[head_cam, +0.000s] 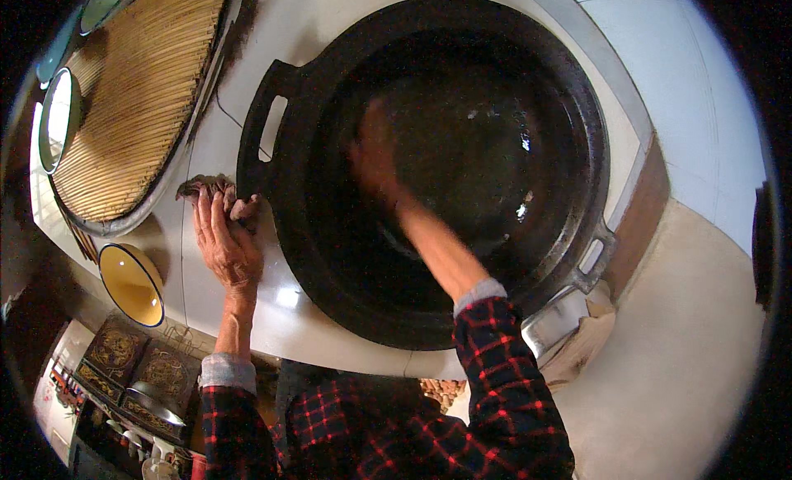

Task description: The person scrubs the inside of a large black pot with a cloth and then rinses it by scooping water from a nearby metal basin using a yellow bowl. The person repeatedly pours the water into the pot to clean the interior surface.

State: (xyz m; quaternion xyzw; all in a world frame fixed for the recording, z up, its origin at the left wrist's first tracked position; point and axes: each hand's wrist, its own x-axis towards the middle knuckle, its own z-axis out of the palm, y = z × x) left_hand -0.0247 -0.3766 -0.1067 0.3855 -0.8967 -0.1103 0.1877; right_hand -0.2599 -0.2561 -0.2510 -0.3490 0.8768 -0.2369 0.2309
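A very large black iron wok [445, 331] with two handles is set in a white tiled counter before me. My right hand [374, 149] reaches down inside it at the left part of the bowl; it is motion-blurred, so its fingers and anything in them cannot be made out. Small bright glints lie on the wok's dark inner surface. My left hand [226, 241] rests palm down on the counter beside the wok's left handle, its fingers over a crumpled brownish cloth [210, 192].
A round slatted mat [142, 102] lies upper left, with an enamel basin [60, 121] at its edge. A yellow enamel bowl [131, 285] stands near the counter's front edge. Below are dark patterned boxes [114, 350] and a metal ladle [154, 402]. A metal container [557, 319] is lower right.
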